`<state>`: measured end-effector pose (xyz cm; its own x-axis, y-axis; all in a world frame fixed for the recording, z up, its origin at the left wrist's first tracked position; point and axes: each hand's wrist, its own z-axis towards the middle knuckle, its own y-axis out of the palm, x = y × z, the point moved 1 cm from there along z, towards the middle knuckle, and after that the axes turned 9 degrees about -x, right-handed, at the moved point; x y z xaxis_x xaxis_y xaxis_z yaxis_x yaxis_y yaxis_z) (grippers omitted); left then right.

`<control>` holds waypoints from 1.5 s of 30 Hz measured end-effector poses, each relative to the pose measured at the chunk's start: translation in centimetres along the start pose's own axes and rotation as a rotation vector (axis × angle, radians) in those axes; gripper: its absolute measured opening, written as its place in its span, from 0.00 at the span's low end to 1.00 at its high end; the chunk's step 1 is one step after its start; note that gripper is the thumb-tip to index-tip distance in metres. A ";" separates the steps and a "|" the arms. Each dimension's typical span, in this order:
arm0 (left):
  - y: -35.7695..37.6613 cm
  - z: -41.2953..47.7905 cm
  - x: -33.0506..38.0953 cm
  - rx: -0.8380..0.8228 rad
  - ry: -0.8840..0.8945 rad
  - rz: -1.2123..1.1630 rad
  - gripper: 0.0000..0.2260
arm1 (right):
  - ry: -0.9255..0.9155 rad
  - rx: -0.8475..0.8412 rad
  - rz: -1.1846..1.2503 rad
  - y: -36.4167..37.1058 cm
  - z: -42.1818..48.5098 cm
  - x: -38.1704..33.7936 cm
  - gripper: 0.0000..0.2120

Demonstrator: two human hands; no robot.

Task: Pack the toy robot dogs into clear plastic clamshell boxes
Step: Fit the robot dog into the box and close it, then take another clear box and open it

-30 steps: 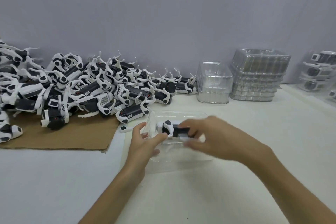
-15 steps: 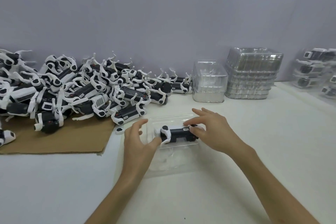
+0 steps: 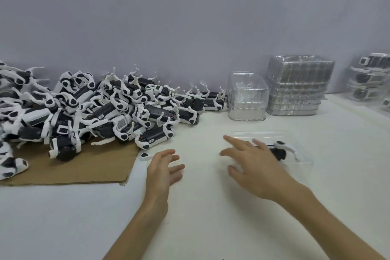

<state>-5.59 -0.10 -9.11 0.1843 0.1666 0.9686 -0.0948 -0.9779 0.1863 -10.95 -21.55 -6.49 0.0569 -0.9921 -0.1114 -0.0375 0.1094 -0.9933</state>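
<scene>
A clear clamshell box (image 3: 299, 143) lies on the white table at centre right with a black-and-white toy robot dog (image 3: 281, 151) inside it, partly hidden behind my right hand (image 3: 253, 164). My right hand hovers over the box's left part with its fingers spread and holds nothing. My left hand (image 3: 164, 169) hangs above the table to the left, fingers relaxed, holding nothing. A big pile of toy robot dogs (image 3: 95, 110) lies at the left.
The pile sits partly on a brown cardboard sheet (image 3: 95, 167). A loose white leg part (image 3: 146, 156) lies by its edge. Stacks of clear clamshell boxes (image 3: 248, 97) (image 3: 297, 86) stand at the back right. Packed boxes (image 3: 369, 80) are stacked at the far right.
Both hands have let go of the dog and box. The box with the dog now lies further right, and my hands have spread apart over the table.
</scene>
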 end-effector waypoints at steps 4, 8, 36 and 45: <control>0.1 0.3 0.1 0.018 -0.017 -0.026 0.09 | 0.222 0.000 -0.043 -1.4 -1.9 6.5 0.21; 0.1 0.5 0.0 0.030 -0.025 -0.035 0.09 | 0.442 -0.005 -0.059 -2.3 -3.6 12.1 0.21; -0.1 0.9 -1.1 -0.047 0.015 0.073 0.09 | 0.195 0.633 0.054 -7.6 17.0 7.9 0.19; -0.3 0.6 0.6 -0.251 0.006 -0.135 0.15 | -0.287 0.739 0.348 -2.8 6.0 -1.2 0.20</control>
<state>-4.91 0.24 -8.71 0.2061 0.2948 0.9331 -0.3088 -0.8852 0.3479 -4.88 -20.26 -3.80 0.4164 -0.8521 -0.3172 0.5527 0.5142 -0.6558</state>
